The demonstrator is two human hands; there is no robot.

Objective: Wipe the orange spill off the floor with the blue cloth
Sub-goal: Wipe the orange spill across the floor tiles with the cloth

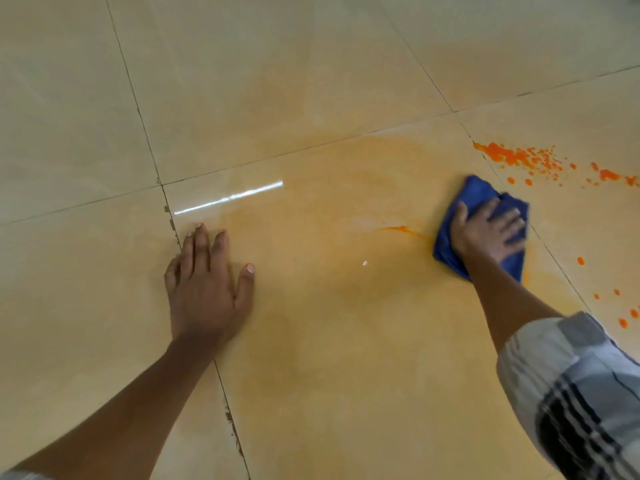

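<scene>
Blue cloth (446,244) is seen bunched on the tiled floor (311,81), at the right edge of a pale orange smear (346,237) and just below a cluster of thick orange spill (512,157). It is pinned flat under the right hand (488,230), whose fingers are spread apart and laid straight over the fabric, pressing rather than gripping; such a hold would be judged to give broad contact for wiping. The cloth's long axis is set on a slant, from a pointed corner at the upper left, aimed toward the droplets, down to a lower corner near the forearm.

A thin orange streak (405,231) is met at the cloth's left edge. Further drops (623,322) are scattered to the right, well apart from the cloth.

The left hand (207,275) is laid palm-down across a grout line (173,226), fingers straight and slightly parted, apparently as a prop for body weight. A checked sleeve (581,393) is seen at lower right.
</scene>
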